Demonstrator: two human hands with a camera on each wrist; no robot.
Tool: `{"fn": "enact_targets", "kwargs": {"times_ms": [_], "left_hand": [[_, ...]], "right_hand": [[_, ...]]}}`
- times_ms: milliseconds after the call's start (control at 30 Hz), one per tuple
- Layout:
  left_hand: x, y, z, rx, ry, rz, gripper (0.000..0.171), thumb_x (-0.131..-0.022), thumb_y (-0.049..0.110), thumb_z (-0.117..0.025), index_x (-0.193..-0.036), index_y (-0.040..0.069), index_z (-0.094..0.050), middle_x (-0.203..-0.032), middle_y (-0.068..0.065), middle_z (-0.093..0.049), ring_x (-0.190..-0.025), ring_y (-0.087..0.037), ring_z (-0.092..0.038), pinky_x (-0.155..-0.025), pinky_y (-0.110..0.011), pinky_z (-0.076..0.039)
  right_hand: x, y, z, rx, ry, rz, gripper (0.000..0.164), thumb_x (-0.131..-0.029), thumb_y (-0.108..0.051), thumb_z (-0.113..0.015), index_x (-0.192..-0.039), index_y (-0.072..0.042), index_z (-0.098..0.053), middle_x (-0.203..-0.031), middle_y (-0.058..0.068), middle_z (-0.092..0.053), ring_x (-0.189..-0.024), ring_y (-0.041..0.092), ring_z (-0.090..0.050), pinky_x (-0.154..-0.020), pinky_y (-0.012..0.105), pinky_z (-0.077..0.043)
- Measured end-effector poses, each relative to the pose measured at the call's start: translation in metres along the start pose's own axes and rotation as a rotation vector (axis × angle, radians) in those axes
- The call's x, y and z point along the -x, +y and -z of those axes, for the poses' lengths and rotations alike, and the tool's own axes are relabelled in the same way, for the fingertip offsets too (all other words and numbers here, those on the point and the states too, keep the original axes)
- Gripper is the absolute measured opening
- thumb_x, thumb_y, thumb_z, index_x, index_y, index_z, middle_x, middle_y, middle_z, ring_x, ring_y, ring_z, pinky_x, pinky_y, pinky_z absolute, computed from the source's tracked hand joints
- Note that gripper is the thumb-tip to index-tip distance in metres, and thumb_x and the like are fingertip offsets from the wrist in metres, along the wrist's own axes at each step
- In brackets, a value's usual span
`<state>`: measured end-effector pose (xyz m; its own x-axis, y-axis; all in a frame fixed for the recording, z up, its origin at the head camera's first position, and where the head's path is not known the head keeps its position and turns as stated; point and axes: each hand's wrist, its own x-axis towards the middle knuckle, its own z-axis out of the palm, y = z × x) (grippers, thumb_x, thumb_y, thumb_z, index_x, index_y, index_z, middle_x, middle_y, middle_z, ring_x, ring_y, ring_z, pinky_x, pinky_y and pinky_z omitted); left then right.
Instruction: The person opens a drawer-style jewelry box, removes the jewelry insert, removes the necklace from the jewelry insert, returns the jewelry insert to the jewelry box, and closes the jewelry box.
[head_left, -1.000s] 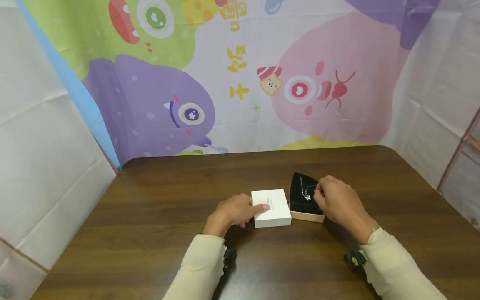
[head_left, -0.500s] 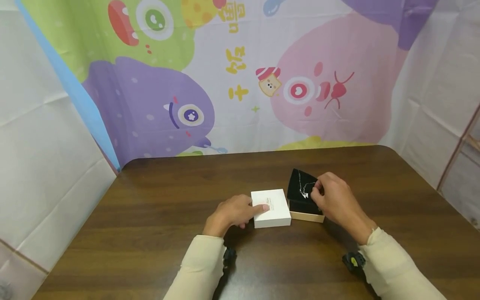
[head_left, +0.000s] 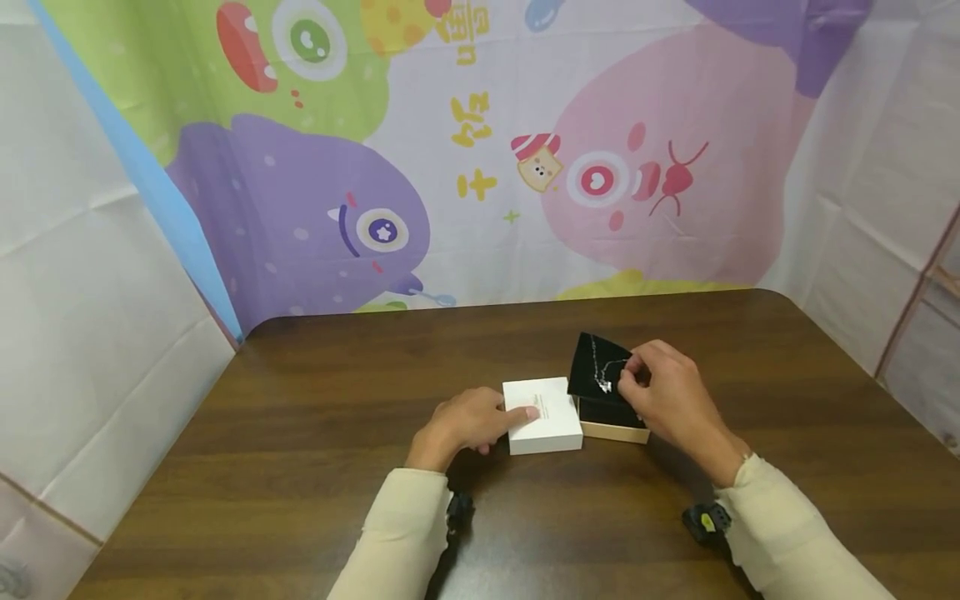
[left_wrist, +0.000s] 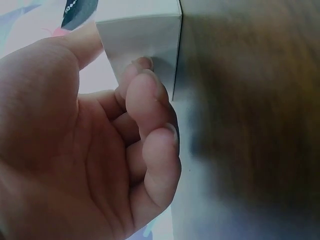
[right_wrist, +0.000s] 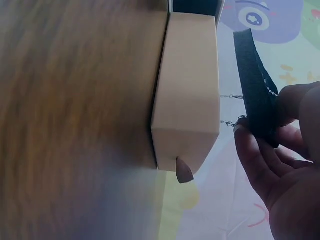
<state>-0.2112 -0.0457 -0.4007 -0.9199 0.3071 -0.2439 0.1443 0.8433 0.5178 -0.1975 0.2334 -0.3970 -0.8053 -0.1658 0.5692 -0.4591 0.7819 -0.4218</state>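
My left hand (head_left: 468, 418) holds a white box lid (head_left: 551, 429) on the table, thumb over its top and curled fingers at its side. In the left wrist view, a fingertip (left_wrist: 142, 62) touches the lid's side wall. My right hand (head_left: 671, 387) pinches a thin black jewelry pad (head_left: 581, 379) by its right edge, above a tan box (head_left: 615, 432). A silver chain with a pendant (head_left: 604, 386) lies across the tilted pad. In the right wrist view, chain ends with a clasp (right_wrist: 235, 96) hang from the pad's underside toward the box.
The box stands right beside the lid on a brown wooden table (head_left: 337, 375). A small brown tab (right_wrist: 184, 171) sticks out from the box's end. Behind the table hangs a printed cartoon cloth (head_left: 480, 233), with pale sheets at both sides.
The black pad has been lifted out of the tan box, rising and shifting left with my right hand. My left hand and the lid have stayed put.
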Motion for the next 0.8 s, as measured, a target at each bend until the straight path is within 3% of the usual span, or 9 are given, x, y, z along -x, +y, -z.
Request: {"fn": "enact_targets", "kwargs": {"times_ms": [433,800], "left_hand": [[0.0007,0.0025,0.0007,-0.015,0.085,0.015,0.059,-0.096,0.069,-0.045,-0.084,0.015,-0.064,-0.063,-0.004,-0.060,-0.053,-0.018,-0.060,-0.062,-0.038,-0.040],[0.0003,0.0040,0.0017,-0.028,0.126,0.034,0.058,-0.096,0.069,-0.045,-0.083,0.015,-0.063,-0.064,-0.002,-0.062,-0.054,-0.016,-0.061,-0.070,-0.042,-0.041]], "right_hand": [[0.0001,-0.0071,-0.0029,-0.054,0.030,0.020,0.010,-0.084,0.001,-0.070,-0.088,-0.006,-0.064,-0.087,0.003,-0.062,-0.073,0.015,-0.058,-0.063,0.032,-0.051],[0.0004,-0.0069,-0.0058,-0.103,0.042,0.056,0.014,-0.082,0.005,-0.071,-0.088,-0.005,-0.064,-0.088,0.003,-0.064,-0.074,0.013,-0.063,-0.064,0.031,-0.056]]}}
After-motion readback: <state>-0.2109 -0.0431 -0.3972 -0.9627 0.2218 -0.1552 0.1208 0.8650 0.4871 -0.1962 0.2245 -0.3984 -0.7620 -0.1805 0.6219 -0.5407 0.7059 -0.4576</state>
